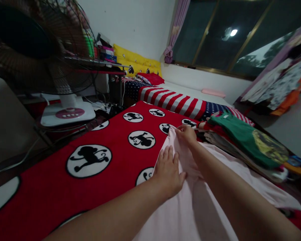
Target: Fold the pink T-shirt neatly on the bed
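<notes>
— What does the head view show of the hands?

— The left hand (168,170) lies flat, its fingers (169,154) spread a little and pressing down on a pale pink cotton garment (203,204) spread over the near right part of the bed. The right hand (187,133) is farther out, its fingers pinched narrow on the garment's far edge.

— And what is the garment lying on?

— A red fleece blanket with black monkey figures in white circles (115,150), which covers the bed. Just beside the right hand, along the bed's right edge, sits a pile of folded clothes with a green shirt on top (243,140).

— Anything else?

— A white pedestal fan (65,110) stands off the bed's left edge, and a stars-and-stripes cover (175,100) lies at the far end.
</notes>
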Demonstrator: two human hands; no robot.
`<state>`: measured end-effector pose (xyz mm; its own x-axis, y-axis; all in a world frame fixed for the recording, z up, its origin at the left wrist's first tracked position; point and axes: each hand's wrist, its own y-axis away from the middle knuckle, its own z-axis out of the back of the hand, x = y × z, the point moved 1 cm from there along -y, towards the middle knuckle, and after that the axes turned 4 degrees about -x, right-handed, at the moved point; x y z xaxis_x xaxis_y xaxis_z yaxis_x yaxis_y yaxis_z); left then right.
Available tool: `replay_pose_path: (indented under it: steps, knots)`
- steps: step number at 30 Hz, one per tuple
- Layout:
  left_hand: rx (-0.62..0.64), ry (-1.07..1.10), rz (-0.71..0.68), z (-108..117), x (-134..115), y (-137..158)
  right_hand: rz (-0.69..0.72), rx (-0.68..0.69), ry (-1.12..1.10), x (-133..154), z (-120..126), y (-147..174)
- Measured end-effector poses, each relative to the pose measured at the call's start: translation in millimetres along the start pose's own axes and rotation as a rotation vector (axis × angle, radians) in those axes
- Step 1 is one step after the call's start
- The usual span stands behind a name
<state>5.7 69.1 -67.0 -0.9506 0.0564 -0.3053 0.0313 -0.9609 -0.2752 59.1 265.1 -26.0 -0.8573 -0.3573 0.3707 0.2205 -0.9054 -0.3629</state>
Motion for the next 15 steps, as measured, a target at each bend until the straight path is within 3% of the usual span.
replay_pose_path:
  steps: [9,15]
  knots:
    - [-0.046,0.004,0.011,-5,1,2,-0.076,-0.004,0.051,2,-35,-12]
    - [-0.045,-0.016,0.028,-2,-1,1,0.004,-0.095,0.055,10,-18,-4]
